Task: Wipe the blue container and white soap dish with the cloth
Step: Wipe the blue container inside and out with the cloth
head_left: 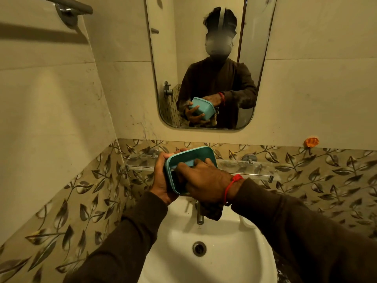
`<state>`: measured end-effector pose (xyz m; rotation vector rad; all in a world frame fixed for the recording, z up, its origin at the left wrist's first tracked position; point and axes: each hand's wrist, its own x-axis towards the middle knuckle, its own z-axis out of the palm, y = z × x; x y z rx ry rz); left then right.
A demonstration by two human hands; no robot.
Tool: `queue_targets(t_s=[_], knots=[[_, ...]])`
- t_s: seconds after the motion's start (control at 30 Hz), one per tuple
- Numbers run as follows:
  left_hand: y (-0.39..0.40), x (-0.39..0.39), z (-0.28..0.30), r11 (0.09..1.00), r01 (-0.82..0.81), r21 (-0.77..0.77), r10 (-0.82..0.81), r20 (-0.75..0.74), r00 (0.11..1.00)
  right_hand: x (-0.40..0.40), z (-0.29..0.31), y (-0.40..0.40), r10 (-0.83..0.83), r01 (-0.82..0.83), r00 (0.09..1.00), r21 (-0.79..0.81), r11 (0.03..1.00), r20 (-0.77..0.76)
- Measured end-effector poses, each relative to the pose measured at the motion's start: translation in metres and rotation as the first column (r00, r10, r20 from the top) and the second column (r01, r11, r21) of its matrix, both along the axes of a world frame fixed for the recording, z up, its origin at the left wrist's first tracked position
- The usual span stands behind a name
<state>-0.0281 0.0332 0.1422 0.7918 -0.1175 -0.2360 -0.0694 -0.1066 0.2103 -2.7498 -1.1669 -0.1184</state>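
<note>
Over the white ceramic washbasin (206, 237), I hold the teal-blue rectangular plastic container (190, 160) tilted, its open side turned toward me. My left hand (163, 180) grips its left edge and underside, fingers curled round the far rim and thumb along the near side. My right hand (204, 180), a red thread band (231, 186) at the wrist, reaches into the container with fingers bent down inside it. A dark, patterned cloth (213, 211) hangs bunched below my right palm, just in front of the chrome tap (200, 216); whether my fingers are clamped on it or only pressing it I cannot tell, since the hand's back hides them. Behind the container runs a clear glass shelf (240, 166) on the leaf-patterned tile band (326, 176). The rounded wall mirror (206, 64) above reflects both hands at the container. A small orange object (311, 142) sticks to the wall at right. A white rim (247, 221) shows by my right sleeve; I cannot tell what it is.
</note>
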Motion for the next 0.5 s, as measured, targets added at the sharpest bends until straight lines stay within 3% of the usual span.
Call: queue_targets(t_s=[0.2, 0.4, 0.5], knots=[[0.004, 0.002, 0.004, 0.999, -0.04, -0.003, 0.04, 0.027, 0.999, -0.005, 0.013, 0.012, 0.039, 0.044, 0.974, 0.356, 0.933, -0.223], [0.009, 0.002, 0.011, 1.0, -0.014, -0.002, 0.014, 0.059, 0.998, -0.005, 0.021, 0.004, 0.147, -0.007, 0.964, 0.533, 0.846, -0.221], [0.014, -0.001, 0.01, 0.999, -0.038, 0.004, 0.037, 0.053, 0.998, -0.003, 0.025, -0.003, 0.281, -0.008, 0.894, 0.615, 0.789, -0.348]])
